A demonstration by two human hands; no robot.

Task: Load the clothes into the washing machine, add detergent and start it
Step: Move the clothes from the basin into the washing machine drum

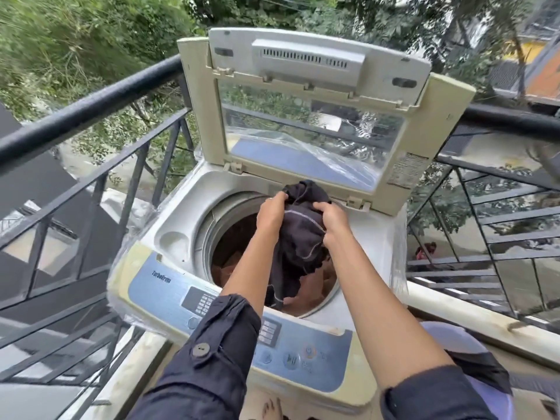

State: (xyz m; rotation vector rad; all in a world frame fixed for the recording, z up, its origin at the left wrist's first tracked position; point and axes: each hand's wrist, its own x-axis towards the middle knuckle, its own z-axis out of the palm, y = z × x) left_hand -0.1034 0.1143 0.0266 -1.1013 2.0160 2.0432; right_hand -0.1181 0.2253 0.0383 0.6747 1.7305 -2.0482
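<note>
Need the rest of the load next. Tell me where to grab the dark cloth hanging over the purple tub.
Take the dark cloth at the bunched part lying over the purple tub rim, coming from above on the right hand side; its lower corner hangs loose, so gripping there would only trail it.

Both arms outstretched; left hand (271,211) and right hand (331,218) clenched, knuckles up.

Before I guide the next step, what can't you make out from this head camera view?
- Drum fill level: dark garment and both arms hide it.
- Blue control panel labels: too small, partly behind the left sleeve.
- Purple basket contents: cut off by the right arm.
- Detergent: none in view.
</note>
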